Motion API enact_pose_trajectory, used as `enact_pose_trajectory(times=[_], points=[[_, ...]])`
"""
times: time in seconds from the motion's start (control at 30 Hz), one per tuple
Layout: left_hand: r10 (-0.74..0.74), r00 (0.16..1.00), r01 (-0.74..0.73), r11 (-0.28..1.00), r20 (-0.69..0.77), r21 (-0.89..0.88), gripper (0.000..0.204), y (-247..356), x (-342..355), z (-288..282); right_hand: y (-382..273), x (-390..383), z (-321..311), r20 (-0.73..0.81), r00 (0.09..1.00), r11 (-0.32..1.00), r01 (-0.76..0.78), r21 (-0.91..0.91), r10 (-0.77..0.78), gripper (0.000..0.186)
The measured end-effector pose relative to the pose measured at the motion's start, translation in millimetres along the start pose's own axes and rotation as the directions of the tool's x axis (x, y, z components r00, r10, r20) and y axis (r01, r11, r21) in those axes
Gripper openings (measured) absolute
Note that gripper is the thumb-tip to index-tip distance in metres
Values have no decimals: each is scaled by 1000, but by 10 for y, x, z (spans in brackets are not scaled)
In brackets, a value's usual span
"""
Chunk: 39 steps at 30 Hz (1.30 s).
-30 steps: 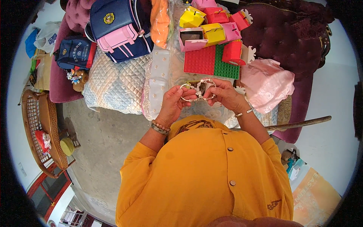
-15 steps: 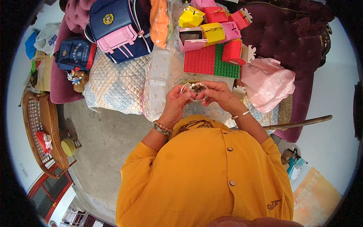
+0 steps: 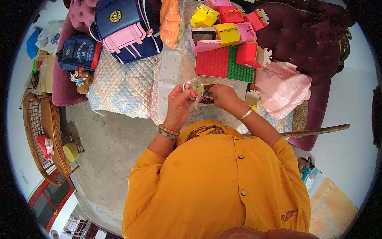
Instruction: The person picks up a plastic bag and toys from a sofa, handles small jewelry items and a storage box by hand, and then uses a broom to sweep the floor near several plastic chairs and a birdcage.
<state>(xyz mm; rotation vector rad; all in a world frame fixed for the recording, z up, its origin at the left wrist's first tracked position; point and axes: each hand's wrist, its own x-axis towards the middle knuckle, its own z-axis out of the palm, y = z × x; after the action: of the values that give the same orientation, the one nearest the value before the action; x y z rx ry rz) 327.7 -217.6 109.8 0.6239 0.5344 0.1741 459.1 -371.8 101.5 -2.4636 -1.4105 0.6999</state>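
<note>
My left hand [image 3: 180, 101] is raised at the middle, its fingers closed on thin pale, beaded-looking loops [image 3: 194, 86]. Just right of it lies an open container [image 3: 207, 95] of small dark, mixed pieces. My right hand [image 3: 227, 99] is bent over the container, with its fingertips down at or among those pieces; what they hold, if anything, is hidden. Behind both hands is a baseplate [image 3: 211, 63] in red and green.
Folded card boxes [image 3: 228, 34] in yellow, red and pink stand behind the baseplate. Left are two backpacks [image 3: 125, 32], a bagged orange item [image 3: 170, 24] and a quilt [image 3: 119, 85]. Pink cloth [image 3: 280, 87] lies right, near a wooden stick [image 3: 318, 130] and dark sofa [image 3: 302, 36].
My hands have moved apart. The left has lifted the loops slightly up and leftward; the right has let go of them and moved over the container of small pieces.
</note>
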Motion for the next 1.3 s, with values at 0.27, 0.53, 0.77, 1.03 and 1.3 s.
enact_pose_trajectory(times=[0.27, 0.53, 0.77, 1.03, 1.3], points=[[-10, 998, 4, 996, 61, 92, 21, -64, -45, 75, 55, 271, 448, -58, 985, 986, 163, 42, -160, 26], [80, 989, -83, 996, 125, 19, 14, -162, -251, 112, 141, 393, 513, 114, 939, 945, 320, 65, -325, 16], [81, 966, -115, 985, 246, 128, 20, -328, -419, 71, 1063, 577, 1144, 239, 916, 925, 250, 288, -322, 19], [163, 960, -206, 962, 227, 179, 16, -425, -599, -85, 611, 750, 832, 385, 905, 899, 311, -309, -181, 30], [217, 956, -240, 965, 196, 104, 13, -555, -751, -72, 166, 358, 329, 182, 891, 877, 446, -180, -416, 25]])
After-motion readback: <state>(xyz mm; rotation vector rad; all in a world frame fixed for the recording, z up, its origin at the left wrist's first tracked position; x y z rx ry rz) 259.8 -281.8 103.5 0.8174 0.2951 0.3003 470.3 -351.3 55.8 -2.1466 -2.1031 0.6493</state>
